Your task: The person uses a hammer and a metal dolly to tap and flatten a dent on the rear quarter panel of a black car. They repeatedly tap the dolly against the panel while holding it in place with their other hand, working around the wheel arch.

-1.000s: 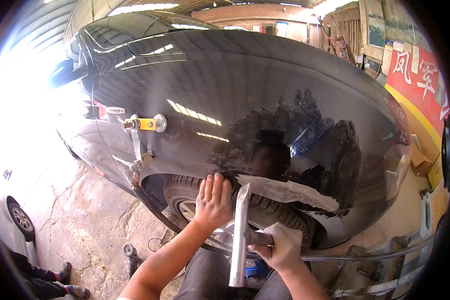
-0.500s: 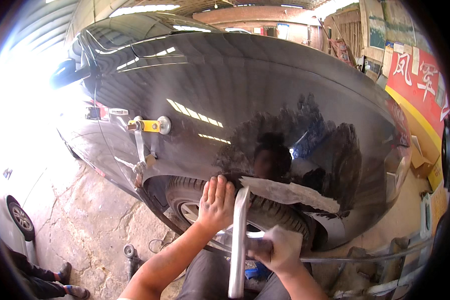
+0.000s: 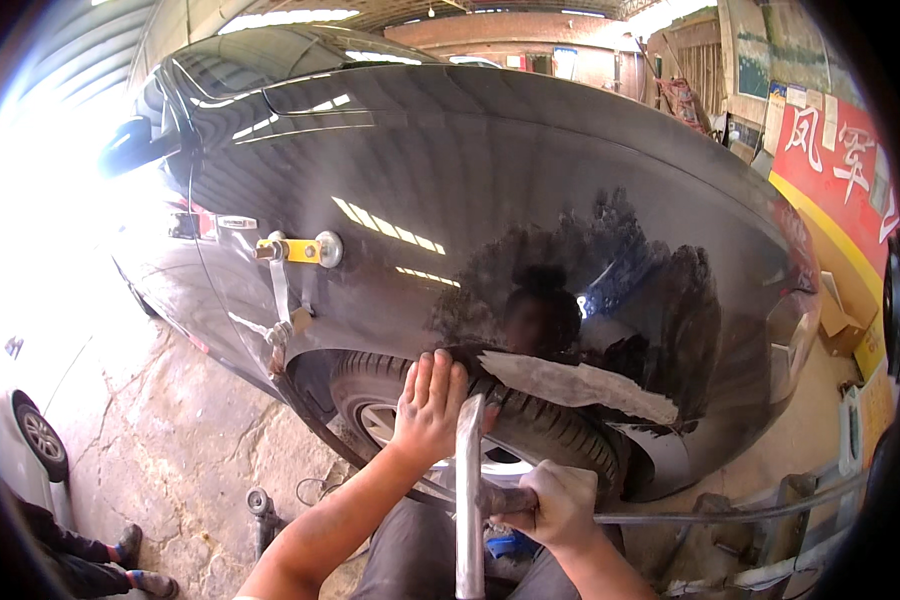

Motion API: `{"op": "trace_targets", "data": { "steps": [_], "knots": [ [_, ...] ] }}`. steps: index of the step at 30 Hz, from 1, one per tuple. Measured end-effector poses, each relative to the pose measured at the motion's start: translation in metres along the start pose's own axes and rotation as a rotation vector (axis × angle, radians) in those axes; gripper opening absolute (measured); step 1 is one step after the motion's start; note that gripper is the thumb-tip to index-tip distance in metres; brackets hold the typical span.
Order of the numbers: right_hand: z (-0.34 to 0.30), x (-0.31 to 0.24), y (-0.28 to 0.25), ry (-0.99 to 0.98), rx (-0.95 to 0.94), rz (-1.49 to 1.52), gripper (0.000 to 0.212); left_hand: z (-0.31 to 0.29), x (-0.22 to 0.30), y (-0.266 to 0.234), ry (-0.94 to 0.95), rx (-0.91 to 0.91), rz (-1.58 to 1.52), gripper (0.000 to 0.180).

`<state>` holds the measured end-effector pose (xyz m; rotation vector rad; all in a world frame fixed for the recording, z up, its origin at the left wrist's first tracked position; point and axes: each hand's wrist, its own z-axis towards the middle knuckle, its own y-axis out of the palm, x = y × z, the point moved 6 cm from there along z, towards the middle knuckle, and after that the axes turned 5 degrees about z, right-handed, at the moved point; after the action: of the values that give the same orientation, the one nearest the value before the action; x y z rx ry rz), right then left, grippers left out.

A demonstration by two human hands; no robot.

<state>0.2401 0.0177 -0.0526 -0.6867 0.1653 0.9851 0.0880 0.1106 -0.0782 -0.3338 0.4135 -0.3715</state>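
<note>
Before me is the dark, glossy fender of a car, over a wheel with a black tyre. My left hand lies with fingers stretched out against the fender's lower lip, at the top of the wheel arch. A dark handle is wrapped in the fingers of my right hand; it belongs to a hammer with a long silvery metal head. That head stands nearly upright in the picture, its far end just right of my left hand. Above the arch runs a jagged strip of bare grey metal, surrounded by smudged paint.
A yellow bar tool with round pads clings to the fender at left. A jack-like tool lies on the cracked floor. Another person's legs and a white car are at lower left; a dark hose crosses the right.
The hammer has come down toward me and slightly left, its far end now lower than the fender lip. My right hand moved a little with it. My left hand stays put.
</note>
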Motion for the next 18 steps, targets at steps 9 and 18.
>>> {"op": "trace_targets", "data": {
  "steps": [9, 18],
  "knots": [
    [-0.006, 0.004, 0.003, 0.047, 0.000, 0.016, 0.057, 0.000, 0.001, -0.001, -0.004, -0.010, -0.025, 0.092],
    [-0.013, 0.009, -0.003, 0.167, 0.014, 0.137, 0.052, 0.001, 0.005, -0.005, -0.080, -0.123, -0.026, 0.097]
  ]
}}
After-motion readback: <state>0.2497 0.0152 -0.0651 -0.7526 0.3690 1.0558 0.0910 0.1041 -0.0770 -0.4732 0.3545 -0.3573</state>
